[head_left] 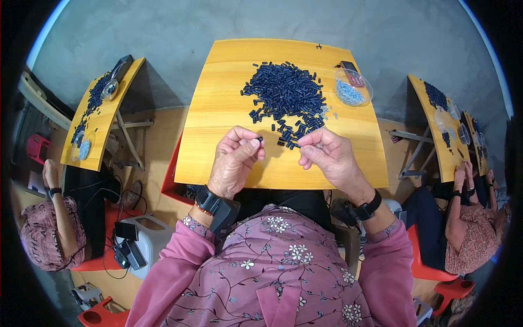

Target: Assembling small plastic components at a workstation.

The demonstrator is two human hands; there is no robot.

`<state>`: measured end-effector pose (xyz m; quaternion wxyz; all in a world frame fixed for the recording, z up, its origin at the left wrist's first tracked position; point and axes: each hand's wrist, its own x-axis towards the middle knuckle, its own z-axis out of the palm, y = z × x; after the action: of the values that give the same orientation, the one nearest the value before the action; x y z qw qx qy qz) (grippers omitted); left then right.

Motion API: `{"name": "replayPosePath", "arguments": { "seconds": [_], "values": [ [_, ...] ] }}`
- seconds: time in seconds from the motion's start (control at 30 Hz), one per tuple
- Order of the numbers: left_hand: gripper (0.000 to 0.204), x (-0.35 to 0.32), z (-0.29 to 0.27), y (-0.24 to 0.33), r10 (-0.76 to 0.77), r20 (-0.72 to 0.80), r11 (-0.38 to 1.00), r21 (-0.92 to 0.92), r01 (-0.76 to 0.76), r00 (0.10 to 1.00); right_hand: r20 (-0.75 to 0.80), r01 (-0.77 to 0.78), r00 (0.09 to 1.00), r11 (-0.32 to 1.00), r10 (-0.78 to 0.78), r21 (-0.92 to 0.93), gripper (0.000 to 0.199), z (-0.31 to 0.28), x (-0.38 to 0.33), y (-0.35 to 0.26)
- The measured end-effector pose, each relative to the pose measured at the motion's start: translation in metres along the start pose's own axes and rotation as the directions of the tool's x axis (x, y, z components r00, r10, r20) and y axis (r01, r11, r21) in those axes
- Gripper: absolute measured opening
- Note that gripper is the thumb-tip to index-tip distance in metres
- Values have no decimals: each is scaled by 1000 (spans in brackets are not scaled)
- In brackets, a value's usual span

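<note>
My left hand is over the near part of the yellow wooden table, its thumb and fingertips closed on a small black cylindrical piece. To its right, my right hand has thumb and fingers pinched together beside the near end of a pile of black pieces. Whatever lies between those fingertips is too small to make out. The two hands are apart. A clear round dish with small light-blue and silvery parts stands at the table's right, and several such parts lie loose between dish and pile.
A small dark-and-red device is by the dish. A red container shows under the table's left edge. Other tables with similar pieces stand on both sides, with people seated at them. A grey wall rises behind.
</note>
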<state>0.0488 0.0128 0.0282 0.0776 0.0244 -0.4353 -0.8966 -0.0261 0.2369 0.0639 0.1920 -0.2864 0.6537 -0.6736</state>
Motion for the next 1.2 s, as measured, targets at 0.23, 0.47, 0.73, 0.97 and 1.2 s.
{"name": "replayPosePath", "arguments": {
  "seconds": [0.23,0.47,0.73,0.97,1.2],
  "values": [
    [15,-17,4,-6,-106,59,979,-170,115,993,24,-54,998,986,51,159,14,25,2,1],
    [15,-20,-5,-12,-121,83,974,-180,134,989,-46,-60,997,989,66,133,13,41,11,3],
    [14,-20,-5,-22,-119,-10,978,-173,115,993,4,-41,999,983,42,-178,10,52,27,-3],
    [16,-20,-6,-27,-116,-67,968,-231,98,991,86,134,991,845,-105,-518,9,61,36,-4],
    [21,-19,-16,-34,-156,-25,916,-377,135,987,56,289,947,761,-316,-580,18,76,29,20]
  ]
}}
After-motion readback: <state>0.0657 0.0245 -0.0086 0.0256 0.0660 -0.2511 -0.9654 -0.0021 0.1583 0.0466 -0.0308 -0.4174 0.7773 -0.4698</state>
